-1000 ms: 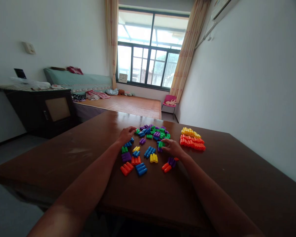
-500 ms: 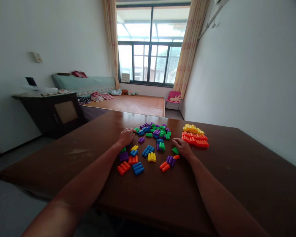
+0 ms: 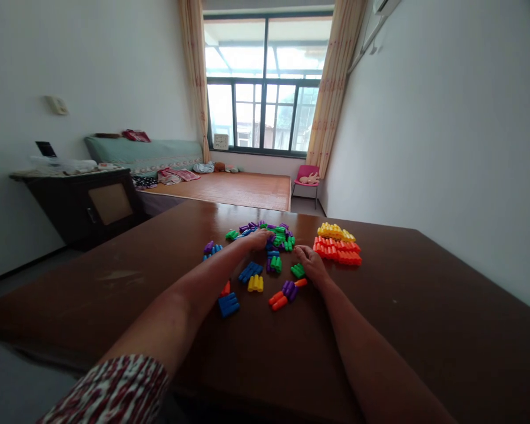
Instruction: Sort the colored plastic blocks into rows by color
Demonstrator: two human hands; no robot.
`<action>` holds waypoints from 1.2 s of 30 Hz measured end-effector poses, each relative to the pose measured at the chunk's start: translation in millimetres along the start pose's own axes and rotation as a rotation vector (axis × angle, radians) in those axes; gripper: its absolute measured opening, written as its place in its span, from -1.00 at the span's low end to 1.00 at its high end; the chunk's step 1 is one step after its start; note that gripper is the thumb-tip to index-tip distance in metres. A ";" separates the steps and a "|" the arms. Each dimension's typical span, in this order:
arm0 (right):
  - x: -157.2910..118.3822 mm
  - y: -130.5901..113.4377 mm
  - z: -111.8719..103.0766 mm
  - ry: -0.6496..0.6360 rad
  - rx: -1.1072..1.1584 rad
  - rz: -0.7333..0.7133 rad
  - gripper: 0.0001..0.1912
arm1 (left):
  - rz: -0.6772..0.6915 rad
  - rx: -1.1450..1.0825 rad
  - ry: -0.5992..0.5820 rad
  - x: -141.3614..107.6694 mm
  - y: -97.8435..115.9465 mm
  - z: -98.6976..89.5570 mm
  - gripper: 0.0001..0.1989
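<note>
My left hand [image 3: 259, 238] reaches into the pile of green, purple and blue plastic tube blocks [image 3: 281, 235]. Its fingertips are at a purple block [image 3: 271, 238]; whether they grip it cannot be told. To the right of the pile, my right hand [image 3: 310, 261] rests low over the table, fingers curled together. Anything inside them is hidden. A green block [image 3: 298, 271] lies beside its thumb side. Nearer me are a yellow block [image 3: 255, 283], blue blocks [image 3: 250, 271] [image 3: 228, 304] and a joined purple and orange piece [image 3: 287, 294]. My left forearm covers some blocks.
Rows of orange blocks [image 3: 337, 250] and yellow blocks [image 3: 335, 231] stand right of my right hand. Purple and blue blocks [image 3: 212, 250] lie left of my left forearm. The brown table [image 3: 397, 335] has a bed [image 3: 238, 185] and a pink chair [image 3: 306, 175] beyond it.
My left hand has moved right, from the pile's left side onto its middle, and its forearm now covers blocks at the left. The view has shifted slightly; my right hand stays by the green block.
</note>
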State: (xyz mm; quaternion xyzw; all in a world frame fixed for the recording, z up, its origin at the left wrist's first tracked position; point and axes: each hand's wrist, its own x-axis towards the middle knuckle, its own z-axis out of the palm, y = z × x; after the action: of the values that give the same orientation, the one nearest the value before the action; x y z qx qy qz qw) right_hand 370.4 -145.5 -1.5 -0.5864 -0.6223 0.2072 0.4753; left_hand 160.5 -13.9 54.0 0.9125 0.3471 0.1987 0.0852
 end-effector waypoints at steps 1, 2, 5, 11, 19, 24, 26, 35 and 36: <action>1.3 1.9 -0.7 0.013 -0.005 0.001 -0.58 | -0.009 0.003 -0.003 -0.8 1.1 -2.7 -0.62; 2.5 2.9 -1.1 0.028 0.005 0.006 -0.60 | -0.015 0.006 -0.001 -2.9 3.6 -5.2 -0.60; 4.5 -2.3 1.0 0.039 0.119 0.039 -0.60 | 0.016 -0.057 0.043 -14.0 23.3 -7.0 -0.50; 1.9 -23.5 -2.1 -0.133 0.400 0.023 -0.54 | 0.176 -0.179 0.112 -42.4 86.4 10.3 -0.48; -0.6 14.5 -78.0 -0.001 0.072 0.372 -0.65 | 0.443 -0.170 -0.081 -73.7 117.2 -1.6 -0.64; -0.4 20.3 -88.4 -0.070 -0.390 0.261 -0.67 | 0.536 -0.087 -0.208 -92.9 120.9 9.3 -0.60; 0.1 17.2 -91.7 -0.031 -0.559 0.204 -0.59 | 0.502 -0.045 -0.211 -97.2 115.6 8.1 -0.60; -20.6 -3.4 -114.5 -0.439 -0.110 0.201 -0.53 | 0.193 -0.144 -0.018 -123.1 36.0 -60.7 -0.69; -21.7 -2.1 -114.3 -0.450 -0.105 0.213 -0.50 | 0.113 -0.178 0.022 -128.9 19.4 -68.8 -0.69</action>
State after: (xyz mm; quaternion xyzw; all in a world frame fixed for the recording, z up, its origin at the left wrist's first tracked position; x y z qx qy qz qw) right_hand 461.6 -200.3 45.4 -0.6116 -0.6571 0.3487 0.2694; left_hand 55.5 -113.2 83.0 0.9173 0.2770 0.2433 0.1507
